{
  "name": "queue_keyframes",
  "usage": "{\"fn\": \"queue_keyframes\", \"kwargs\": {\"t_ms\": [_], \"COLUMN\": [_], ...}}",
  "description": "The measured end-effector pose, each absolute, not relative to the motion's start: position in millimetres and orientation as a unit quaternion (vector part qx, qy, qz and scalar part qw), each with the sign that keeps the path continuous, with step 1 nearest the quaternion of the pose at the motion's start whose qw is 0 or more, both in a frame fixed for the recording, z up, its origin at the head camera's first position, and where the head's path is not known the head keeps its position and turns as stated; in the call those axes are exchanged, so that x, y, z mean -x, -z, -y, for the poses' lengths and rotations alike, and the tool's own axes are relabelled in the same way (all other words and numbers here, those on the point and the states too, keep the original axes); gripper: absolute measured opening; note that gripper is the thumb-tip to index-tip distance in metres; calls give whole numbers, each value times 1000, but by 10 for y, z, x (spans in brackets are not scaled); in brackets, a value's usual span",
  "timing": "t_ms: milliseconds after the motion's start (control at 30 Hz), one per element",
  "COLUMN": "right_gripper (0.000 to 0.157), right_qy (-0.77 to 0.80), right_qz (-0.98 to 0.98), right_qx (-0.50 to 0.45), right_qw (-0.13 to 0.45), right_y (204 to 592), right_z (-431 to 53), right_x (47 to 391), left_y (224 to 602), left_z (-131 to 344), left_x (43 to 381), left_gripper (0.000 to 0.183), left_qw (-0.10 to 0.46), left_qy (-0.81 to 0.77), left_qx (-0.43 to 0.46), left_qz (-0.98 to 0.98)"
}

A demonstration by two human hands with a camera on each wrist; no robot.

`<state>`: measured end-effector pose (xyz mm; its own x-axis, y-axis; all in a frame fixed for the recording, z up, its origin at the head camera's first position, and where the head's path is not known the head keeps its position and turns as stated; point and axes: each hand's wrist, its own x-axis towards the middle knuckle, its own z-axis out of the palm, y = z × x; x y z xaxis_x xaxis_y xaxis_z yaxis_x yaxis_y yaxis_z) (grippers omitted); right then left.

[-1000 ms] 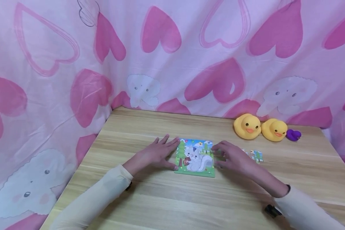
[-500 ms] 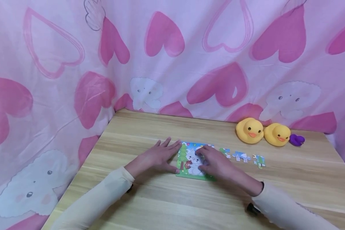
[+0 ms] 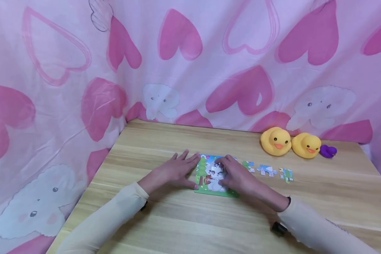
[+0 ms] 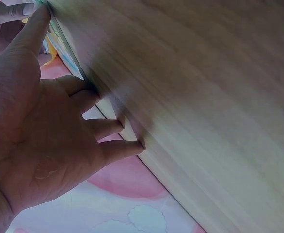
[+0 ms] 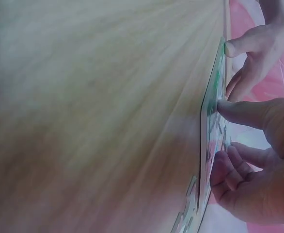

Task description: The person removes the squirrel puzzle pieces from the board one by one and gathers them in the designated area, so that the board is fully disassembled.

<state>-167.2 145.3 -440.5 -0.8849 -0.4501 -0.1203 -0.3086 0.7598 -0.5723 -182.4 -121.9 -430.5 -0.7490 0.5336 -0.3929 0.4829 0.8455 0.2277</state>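
Observation:
A square jigsaw puzzle (image 3: 203, 167) with a squirrel picture and a green border lies on the wooden table. My left hand (image 3: 174, 172) is at its left side, fingers spread, with the thumb tip and index finger at the board's edge. My right hand (image 3: 241, 176) reaches over the puzzle's right half and hides much of it. Its thumb and fingers pinch a puzzle piece (image 3: 216, 170) from the squirrel's face, which looks lifted out of line. In the right wrist view the thumb and fingertips are at the puzzle's face (image 5: 212, 126).
Right of the puzzle lie loose puzzle pieces (image 3: 266, 170) in a row. Farther back stand two yellow rubber ducks (image 3: 275, 141) and a small purple duck (image 3: 328, 151). A pink curtain with hearts (image 3: 181, 35) hangs along the table's back and left edges.
My right hand has moved left from beside the loose pieces onto the puzzle, and a piece there has shifted in its fingers. The loose pieces came into fuller view. My left hand stays put.

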Motion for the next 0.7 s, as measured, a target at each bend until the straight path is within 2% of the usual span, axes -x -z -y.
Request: {"fn": "queue_keyframes", "kwargs": {"t_ms": [400,700], "right_gripper": [62,63], "right_qy": [323,340], "right_qz": [-916,-916], "right_qx": [214,206], "right_qw": [103,63], "right_y": [4405,4378], "right_z": [-1526,-2086], "right_x": [1667,1506], "left_y": [4307,4292], "left_z": [1211,1217], "left_x": [1821,1820], "left_gripper": [115,115], "left_qw": [224,221], "left_qy": [-60,-57], "left_qx": [-276,-278], "left_qz": [-933,-933]}}
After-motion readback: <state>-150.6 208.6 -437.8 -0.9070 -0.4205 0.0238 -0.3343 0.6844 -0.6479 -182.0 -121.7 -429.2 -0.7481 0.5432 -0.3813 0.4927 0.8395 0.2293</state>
